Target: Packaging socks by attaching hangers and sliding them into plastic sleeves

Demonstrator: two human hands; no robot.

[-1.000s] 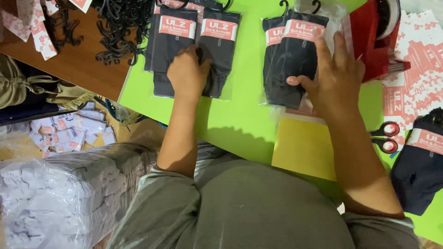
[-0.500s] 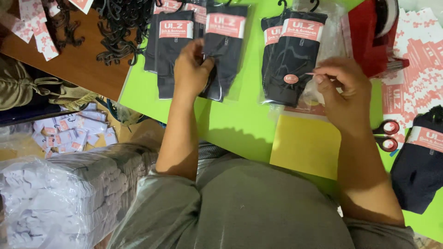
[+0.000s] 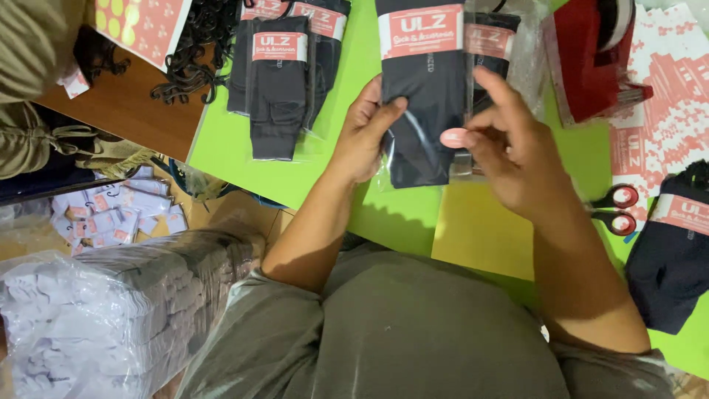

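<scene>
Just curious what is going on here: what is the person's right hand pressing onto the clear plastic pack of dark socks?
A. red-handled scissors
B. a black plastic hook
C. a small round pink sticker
C: the right hand presses a small round pink sticker onto the clear plastic pack of dark socks, held by the left hand.

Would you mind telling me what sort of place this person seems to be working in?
Probably a small packing workstation for socks. The left hand and right hand hold a bagged pair of dark socks; more bagged pairs lie on the green table, beside a red tape dispenser and a pile of black hangers.
</scene>
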